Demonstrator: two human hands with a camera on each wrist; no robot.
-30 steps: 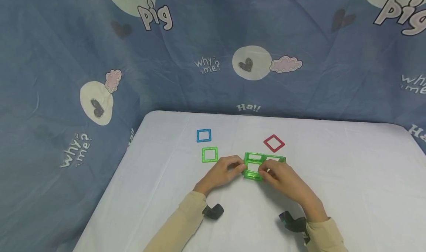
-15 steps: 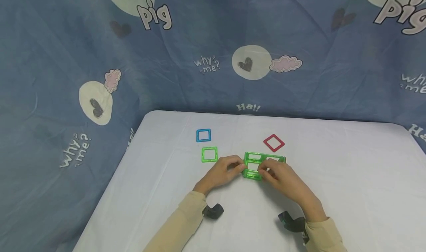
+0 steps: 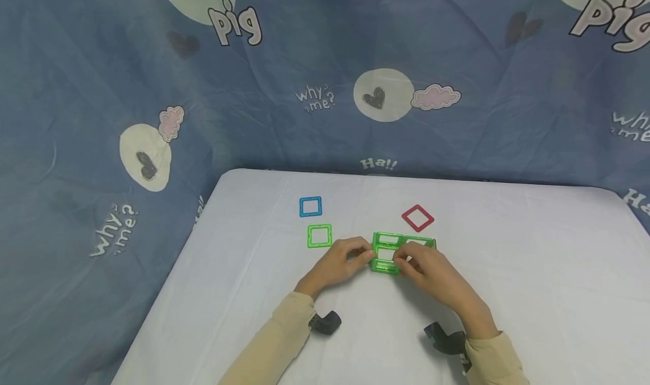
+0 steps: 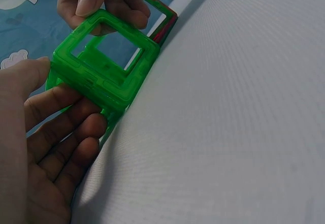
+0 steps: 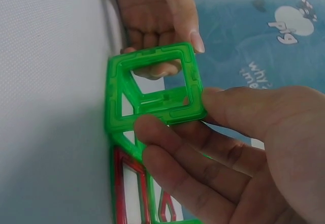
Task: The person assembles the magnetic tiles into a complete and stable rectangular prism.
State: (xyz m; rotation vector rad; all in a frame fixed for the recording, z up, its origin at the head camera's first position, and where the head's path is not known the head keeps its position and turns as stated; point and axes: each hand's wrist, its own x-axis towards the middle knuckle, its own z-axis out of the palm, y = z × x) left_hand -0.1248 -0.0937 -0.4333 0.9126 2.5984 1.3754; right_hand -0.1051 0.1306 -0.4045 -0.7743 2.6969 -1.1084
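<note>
Between the hands, on the white cloth, stands a low structure of green see-through magnetic tiles (image 3: 384, 267). My left hand (image 3: 342, 261) holds its left side, and in the left wrist view the thumb and curled fingers pinch an edge of a green square tile (image 4: 84, 79). From the right, my right hand (image 3: 431, 272) pinches the near square tile (image 5: 115, 92) between thumb and fingertips. That hand hides much of the structure's right part in the head view. A red-edged tile (image 5: 120, 183) stands at its far end in the right wrist view.
Behind the hands lie loose frame tiles: a blue square (image 3: 301, 207), a light green square (image 3: 310, 236) and a red one (image 3: 409, 211) turned cornerwise. Black wrist cameras (image 3: 327, 323) jut from both sleeves. A blue patterned curtain (image 3: 284, 131) hangs behind the table.
Both hands keep almost the same place and hold. The lower edge of the near green tile has shifted up very slightly in the head view; the loose tiles have not moved.
</note>
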